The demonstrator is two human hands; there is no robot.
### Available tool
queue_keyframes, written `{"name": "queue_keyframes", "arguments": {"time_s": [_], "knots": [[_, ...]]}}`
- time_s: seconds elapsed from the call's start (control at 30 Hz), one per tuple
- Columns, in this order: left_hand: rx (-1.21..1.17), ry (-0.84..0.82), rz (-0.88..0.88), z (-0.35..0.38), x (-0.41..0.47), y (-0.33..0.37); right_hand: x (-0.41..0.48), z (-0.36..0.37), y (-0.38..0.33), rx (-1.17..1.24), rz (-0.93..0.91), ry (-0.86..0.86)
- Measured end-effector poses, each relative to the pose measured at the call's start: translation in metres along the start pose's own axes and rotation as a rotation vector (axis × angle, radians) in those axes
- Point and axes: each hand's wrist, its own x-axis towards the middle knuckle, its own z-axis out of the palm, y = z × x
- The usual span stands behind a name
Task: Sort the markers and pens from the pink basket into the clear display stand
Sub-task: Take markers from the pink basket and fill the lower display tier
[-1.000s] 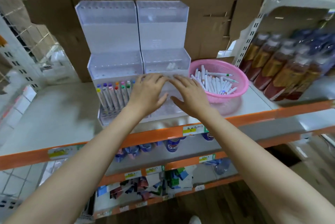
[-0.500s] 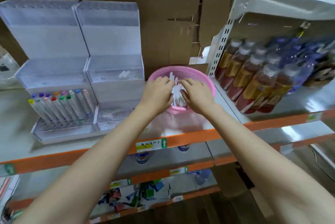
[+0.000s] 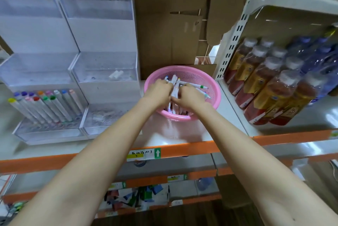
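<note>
A pink basket (image 3: 214, 88) sits on the shelf, filled with several white markers (image 3: 194, 84). Both hands are inside it. My left hand (image 3: 158, 92) and my right hand (image 3: 190, 96) have their fingers curled around a bundle of markers in the middle of the basket. The clear display stand (image 3: 102, 42) stands to the left, tiered in two columns. Its bottom left tier holds several markers with coloured caps (image 3: 45, 105). One small white piece (image 3: 115, 74) lies in the middle right tier.
Shrink-wrapped bottles (image 3: 270, 83) fill the shelf at the right, close to the basket. Cardboard boxes (image 3: 173, 24) stand behind. The shelf has an orange front edge (image 3: 182, 150) with a price label; lower shelves hold more goods.
Both hands moved right from the display stand's lower tier into the pink basket and closed on markers there. The camera swung right with them.
</note>
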Motion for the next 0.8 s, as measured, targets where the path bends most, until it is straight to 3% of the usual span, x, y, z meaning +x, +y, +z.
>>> {"name": "queue_keyframes", "arguments": {"time_s": [0.23, 0.4, 0.53, 0.8], "knots": [[-0.039, 0.049, -0.045, 0.000, 0.004, 0.004, 0.011, 0.008, 0.014, 0.265, 0.129, -0.026], [-0.456, 0.002, -0.216, -0.005, 0.006, 0.002, 0.012, 0.003, 0.021, 0.470, 0.155, -0.071], [-0.640, 0.013, -0.255, -0.008, 0.007, -0.003, 0.012, -0.005, 0.024, 0.568, 0.217, -0.090], [-0.841, 0.051, -0.259, -0.021, -0.006, -0.002, 0.004, -0.008, 0.022, 0.645, 0.005, -0.007]]}}
